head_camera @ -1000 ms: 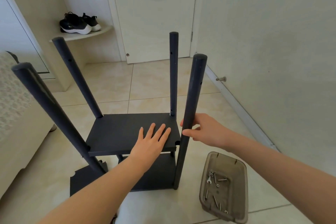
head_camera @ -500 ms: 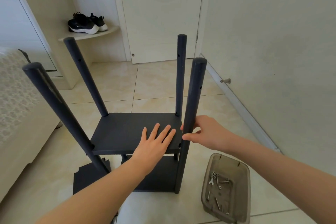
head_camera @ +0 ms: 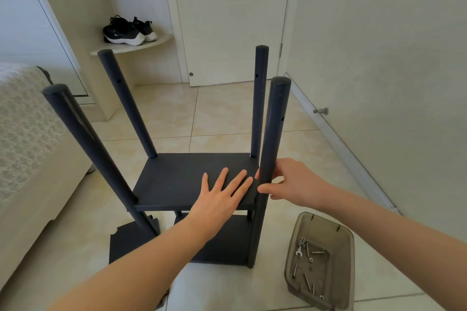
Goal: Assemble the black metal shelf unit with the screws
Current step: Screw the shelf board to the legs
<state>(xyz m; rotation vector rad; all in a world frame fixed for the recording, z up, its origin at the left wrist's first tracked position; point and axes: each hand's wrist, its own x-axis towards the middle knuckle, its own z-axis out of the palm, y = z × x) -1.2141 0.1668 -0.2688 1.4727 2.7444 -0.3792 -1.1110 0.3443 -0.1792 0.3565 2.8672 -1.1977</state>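
Beige floor tiles [head_camera: 222,113] carry the black metal four-post shelf unit [head_camera: 182,177] at centre, where the left hand [head_camera: 219,199] lies flat and outstretched on its middle panel [head_camera: 161,184] while the right hand [head_camera: 293,182] clasps the three o'clock post [head_camera: 274,129], which, if unscrewed, could slip sideways.

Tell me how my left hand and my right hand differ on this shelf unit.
The left hand lies flat with straight fingers, while the right hand has its thumb and fingers curled. The left hand presses on the upper shelf panel; the right hand grips the near right post. Both are at the panel's near right corner.
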